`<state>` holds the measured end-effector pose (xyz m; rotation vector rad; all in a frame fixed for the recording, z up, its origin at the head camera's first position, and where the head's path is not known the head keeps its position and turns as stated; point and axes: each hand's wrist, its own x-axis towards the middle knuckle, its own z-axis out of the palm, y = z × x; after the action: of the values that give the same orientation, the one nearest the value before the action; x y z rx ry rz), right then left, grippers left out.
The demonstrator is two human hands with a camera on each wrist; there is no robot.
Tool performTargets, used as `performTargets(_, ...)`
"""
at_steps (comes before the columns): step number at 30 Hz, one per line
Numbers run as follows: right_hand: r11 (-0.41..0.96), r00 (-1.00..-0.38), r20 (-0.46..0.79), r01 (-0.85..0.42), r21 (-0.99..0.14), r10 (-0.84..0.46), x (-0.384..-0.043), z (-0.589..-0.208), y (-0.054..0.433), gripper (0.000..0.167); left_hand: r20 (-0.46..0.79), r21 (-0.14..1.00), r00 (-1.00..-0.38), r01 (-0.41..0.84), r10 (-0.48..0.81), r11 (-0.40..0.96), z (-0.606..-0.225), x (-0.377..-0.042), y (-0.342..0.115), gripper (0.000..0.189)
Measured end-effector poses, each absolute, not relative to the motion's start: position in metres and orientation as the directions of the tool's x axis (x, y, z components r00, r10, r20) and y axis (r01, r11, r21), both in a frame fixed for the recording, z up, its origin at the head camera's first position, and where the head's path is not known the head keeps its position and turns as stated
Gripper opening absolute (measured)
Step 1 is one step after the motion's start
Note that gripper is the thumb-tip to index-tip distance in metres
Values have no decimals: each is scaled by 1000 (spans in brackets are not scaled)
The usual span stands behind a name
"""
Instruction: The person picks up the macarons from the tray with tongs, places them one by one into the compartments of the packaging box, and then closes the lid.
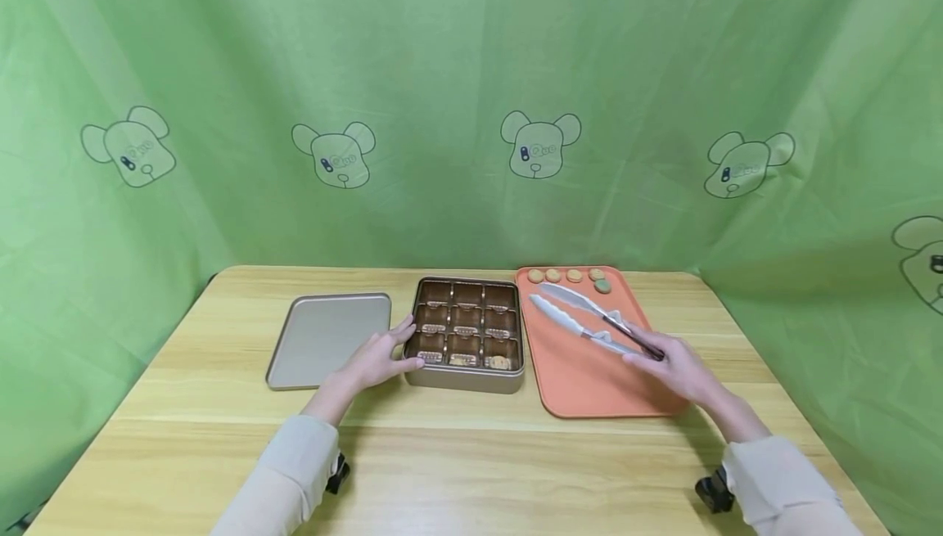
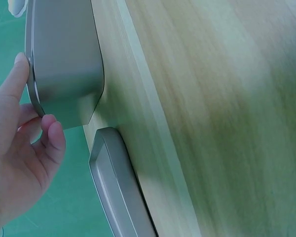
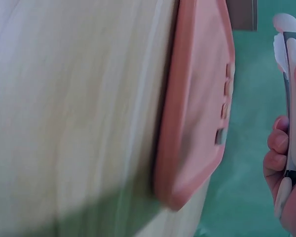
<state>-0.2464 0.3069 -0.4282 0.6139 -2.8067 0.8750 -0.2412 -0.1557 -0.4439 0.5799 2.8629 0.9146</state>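
My left hand point(image 1: 376, 356) holds the front left corner of a square metal tin point(image 1: 464, 381), thumb at the front rim and fingers along the left side. Inside the tin sits a clear divided insert point(image 1: 466, 319); a tan cookie point(image 1: 499, 362) lies in its front right compartment, another in the front middle one. With my right hand point(image 1: 678, 366) I grip a pair of tongs point(image 1: 567, 295), white at the tips. They hang spread over the orange tray point(image 1: 589, 393), nothing between them. Several round tan cookies point(image 1: 574, 275) and a green cookie point(image 1: 602, 286) lie along its far edge.
A shallow metal lid point(image 1: 331, 340) lies on the wooden table point(image 1: 457, 470), left of the tin. The tray stands close against the tin's right side. A green curtain point(image 1: 442, 217) hangs behind the table and at both sides.
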Motion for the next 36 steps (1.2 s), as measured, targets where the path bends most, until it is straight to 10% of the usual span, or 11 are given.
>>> performTargets(36,933,-999,53,-27,-360,-8,-252,-440,336,72,38,571,-925,331,378,752,-444,-243,-157,73)
